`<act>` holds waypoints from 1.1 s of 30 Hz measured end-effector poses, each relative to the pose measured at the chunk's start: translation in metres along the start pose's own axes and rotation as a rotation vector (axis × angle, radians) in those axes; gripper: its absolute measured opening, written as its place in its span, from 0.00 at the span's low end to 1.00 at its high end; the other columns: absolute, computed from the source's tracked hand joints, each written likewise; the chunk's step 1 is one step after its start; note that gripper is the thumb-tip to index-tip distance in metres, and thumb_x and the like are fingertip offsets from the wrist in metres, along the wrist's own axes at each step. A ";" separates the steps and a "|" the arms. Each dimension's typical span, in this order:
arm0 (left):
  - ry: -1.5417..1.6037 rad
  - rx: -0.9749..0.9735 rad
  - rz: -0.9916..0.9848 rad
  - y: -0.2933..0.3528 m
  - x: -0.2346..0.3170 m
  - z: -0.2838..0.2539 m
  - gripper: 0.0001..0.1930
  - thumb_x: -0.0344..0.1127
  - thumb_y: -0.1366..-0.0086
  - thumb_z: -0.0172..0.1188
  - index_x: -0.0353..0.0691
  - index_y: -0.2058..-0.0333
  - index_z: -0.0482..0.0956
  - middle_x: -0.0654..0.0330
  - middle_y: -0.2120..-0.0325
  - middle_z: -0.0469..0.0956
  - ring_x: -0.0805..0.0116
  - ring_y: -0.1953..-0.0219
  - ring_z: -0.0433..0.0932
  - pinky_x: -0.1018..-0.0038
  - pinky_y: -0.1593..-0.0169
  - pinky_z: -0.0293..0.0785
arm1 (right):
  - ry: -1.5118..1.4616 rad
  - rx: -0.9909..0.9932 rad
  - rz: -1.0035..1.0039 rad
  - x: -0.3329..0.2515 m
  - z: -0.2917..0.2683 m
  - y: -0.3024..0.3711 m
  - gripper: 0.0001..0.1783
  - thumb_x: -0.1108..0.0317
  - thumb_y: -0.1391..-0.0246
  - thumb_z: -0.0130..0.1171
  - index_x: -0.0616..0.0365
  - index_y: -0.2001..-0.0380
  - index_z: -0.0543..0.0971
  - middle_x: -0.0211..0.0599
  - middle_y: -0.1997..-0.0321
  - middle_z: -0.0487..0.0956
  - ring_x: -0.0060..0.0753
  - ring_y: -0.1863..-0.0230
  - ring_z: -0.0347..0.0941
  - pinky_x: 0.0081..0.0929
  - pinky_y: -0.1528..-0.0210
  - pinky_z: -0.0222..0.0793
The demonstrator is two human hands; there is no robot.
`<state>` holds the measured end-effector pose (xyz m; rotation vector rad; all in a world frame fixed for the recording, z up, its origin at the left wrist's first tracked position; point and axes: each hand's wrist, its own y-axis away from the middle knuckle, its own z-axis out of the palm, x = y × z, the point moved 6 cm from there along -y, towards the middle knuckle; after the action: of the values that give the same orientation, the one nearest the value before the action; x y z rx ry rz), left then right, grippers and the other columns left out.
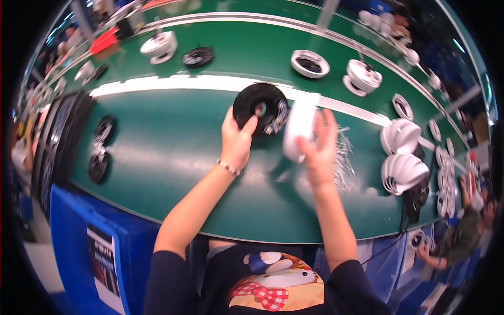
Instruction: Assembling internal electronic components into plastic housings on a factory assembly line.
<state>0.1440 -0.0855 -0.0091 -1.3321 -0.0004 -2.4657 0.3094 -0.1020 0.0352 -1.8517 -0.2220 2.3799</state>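
My left hand (236, 140) is closed on a black round disc (248, 101) with a hole in its middle, the thumb lying near the hole. Wires or small light-coloured parts show along the disc's right side. In my right hand (321, 149) is a white rounded shell (299, 127), seen nearly edge-on and blurred. The two parts are held up over the green table (173, 157), side by side with a narrow gap. Beside the right hand, thin white strips (342, 167) lie in a loose pile.
Nested white curved shells (403, 174) stand at the right, with black material (417, 202) hanging near them. Two black round parts (105, 127) lie at the left. Beyond a pale rail, a green belt carries white housings (363, 76) and a black disc (198, 56). Blue bins (71, 220) stand near-left.
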 end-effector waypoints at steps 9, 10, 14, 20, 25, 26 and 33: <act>0.424 -0.479 -0.700 0.052 -0.018 0.029 0.34 0.31 0.54 0.52 0.40 0.45 0.55 0.54 0.51 0.64 0.60 0.45 0.60 0.62 0.42 0.52 | 0.548 -0.154 -0.177 0.013 -0.004 0.015 0.63 0.59 0.77 0.73 0.67 0.42 0.43 0.56 0.41 0.49 0.44 0.39 0.47 0.34 0.39 0.44; 0.582 -0.537 -0.678 0.048 -0.013 0.034 0.31 0.37 0.49 0.51 0.40 0.45 0.56 0.53 0.50 0.63 0.57 0.46 0.60 0.59 0.42 0.52 | 0.604 -0.167 -0.198 0.015 -0.002 0.017 0.64 0.56 0.78 0.73 0.67 0.42 0.44 0.56 0.41 0.50 0.45 0.39 0.49 0.35 0.39 0.45; 0.588 -0.371 -0.870 0.040 -0.021 0.026 0.37 0.64 0.42 0.34 0.38 0.45 0.57 0.49 0.49 0.62 0.55 0.48 0.64 0.57 0.45 0.60 | 0.762 -0.250 -0.253 0.004 0.008 0.018 0.65 0.53 0.81 0.73 0.67 0.42 0.46 0.54 0.44 0.54 0.47 0.41 0.52 0.37 0.40 0.47; 0.623 -0.323 -0.866 0.037 -0.024 0.028 0.26 0.50 0.41 0.37 0.38 0.51 0.64 0.51 0.53 0.68 0.56 0.52 0.68 0.58 0.48 0.63 | 0.466 -0.243 -0.163 0.008 -0.002 0.010 0.63 0.60 0.80 0.74 0.68 0.42 0.46 0.53 0.43 0.54 0.44 0.39 0.50 0.35 0.39 0.45; 0.580 -0.237 -0.792 0.039 -0.025 0.024 0.25 0.49 0.41 0.36 0.38 0.54 0.68 0.54 0.58 0.71 0.61 0.56 0.71 0.65 0.51 0.68 | 0.783 -0.239 -0.300 -0.002 0.015 0.022 0.62 0.53 0.81 0.73 0.66 0.43 0.49 0.59 0.41 0.51 0.50 0.41 0.51 0.39 0.41 0.48; 0.532 -0.209 -0.765 0.038 -0.029 0.021 0.25 0.51 0.43 0.37 0.38 0.54 0.68 0.54 0.58 0.71 0.61 0.57 0.71 0.65 0.52 0.68 | 0.864 -0.234 -0.372 -0.003 0.021 0.025 0.62 0.52 0.81 0.72 0.65 0.43 0.50 0.60 0.41 0.50 0.53 0.41 0.50 0.41 0.41 0.47; 0.518 -0.266 -0.688 0.040 -0.031 0.022 0.30 0.56 0.40 0.34 0.36 0.54 0.68 0.55 0.58 0.71 0.63 0.56 0.70 0.68 0.51 0.67 | 0.900 -0.255 -0.392 0.006 0.023 0.027 0.62 0.51 0.83 0.72 0.64 0.44 0.51 0.60 0.42 0.51 0.58 0.41 0.48 0.46 0.43 0.49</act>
<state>0.1893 -0.1105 -0.0278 -0.8170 -0.0083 -3.4415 0.2859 -0.1288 0.0297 -2.4818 -0.7140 1.1550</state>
